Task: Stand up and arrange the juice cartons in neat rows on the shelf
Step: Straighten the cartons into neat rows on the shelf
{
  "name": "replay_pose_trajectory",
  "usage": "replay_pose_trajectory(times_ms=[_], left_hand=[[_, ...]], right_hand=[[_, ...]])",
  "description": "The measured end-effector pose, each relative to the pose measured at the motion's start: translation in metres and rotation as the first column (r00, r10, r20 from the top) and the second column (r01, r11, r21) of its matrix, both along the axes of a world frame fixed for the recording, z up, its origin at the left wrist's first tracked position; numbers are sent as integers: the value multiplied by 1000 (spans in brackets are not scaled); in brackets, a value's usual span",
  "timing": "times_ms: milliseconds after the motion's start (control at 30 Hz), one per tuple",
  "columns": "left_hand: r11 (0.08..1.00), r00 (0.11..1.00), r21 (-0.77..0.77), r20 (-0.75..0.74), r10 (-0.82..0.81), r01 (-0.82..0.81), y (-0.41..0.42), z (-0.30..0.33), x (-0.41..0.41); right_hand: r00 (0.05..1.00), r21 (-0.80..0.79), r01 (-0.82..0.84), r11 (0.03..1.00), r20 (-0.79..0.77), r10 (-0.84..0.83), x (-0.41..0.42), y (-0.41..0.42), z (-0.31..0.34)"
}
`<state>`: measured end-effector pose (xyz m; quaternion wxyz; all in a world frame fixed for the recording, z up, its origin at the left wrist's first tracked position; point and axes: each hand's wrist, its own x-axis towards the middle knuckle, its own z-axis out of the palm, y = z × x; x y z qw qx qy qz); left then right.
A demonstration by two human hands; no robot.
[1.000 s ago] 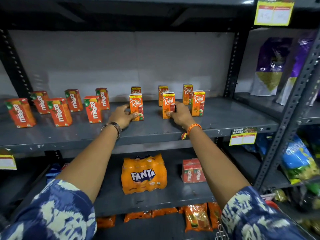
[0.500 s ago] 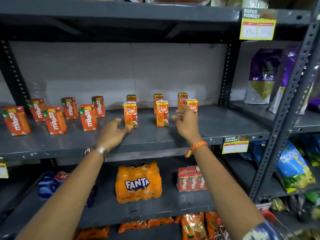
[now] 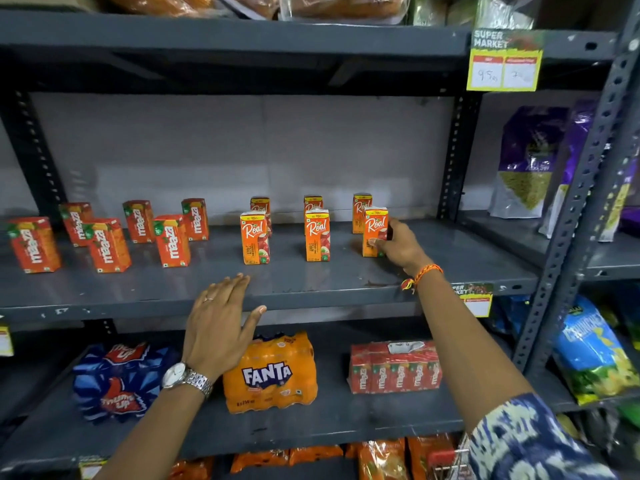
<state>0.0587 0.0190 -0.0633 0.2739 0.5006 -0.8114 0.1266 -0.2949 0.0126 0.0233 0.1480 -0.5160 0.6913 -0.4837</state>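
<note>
Now we see our right hand (image 3: pixel 398 245) closed around the front right Real carton (image 3: pixel 374 233), with the thumb on its front face and the other fingers behind its right side. This carton stands upright on the grey shelf (image 3: pixel 311 282), just in front of a back Real carton (image 3: pixel 361 209). Two more Real cartons, the middle one (image 3: pixel 317 235) and the left one (image 3: pixel 254 238), stand in the same front row, well apart, each with another carton behind it. To the left, six Maaza cartons (image 3: pixel 107 244) stand upright in two loose rows. Our left hand (image 3: pixel 221 317) is spread wide and flat, holding nothing, over the front edge of the shelf, with the fingertips near the left Real carton but not touching it. A Fanta pack (image 3: pixel 273 375) lies on the shelf below.
</note>
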Motion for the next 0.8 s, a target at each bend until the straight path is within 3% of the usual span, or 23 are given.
replay_pose_trajectory(times_ms=[167,567,667,800], left_hand=[[1000,1000,-14,-8,9,-9,2,-2,-2],[999,999,-19,23,-37,37,1,1,12],[998,987,-12,-149,-60,59,4,10,36],[996,899,-73,-438,5,-41,2,27,86]], right_hand=[[992,-8,-69,998,104,70,-7,3,-7],[984,-28,-88,996,154,91,-8,8,-4],[995,-79,-8,997,96,16,-7,10,1],[980,-348,197,917,33,-198,24,18,13]])
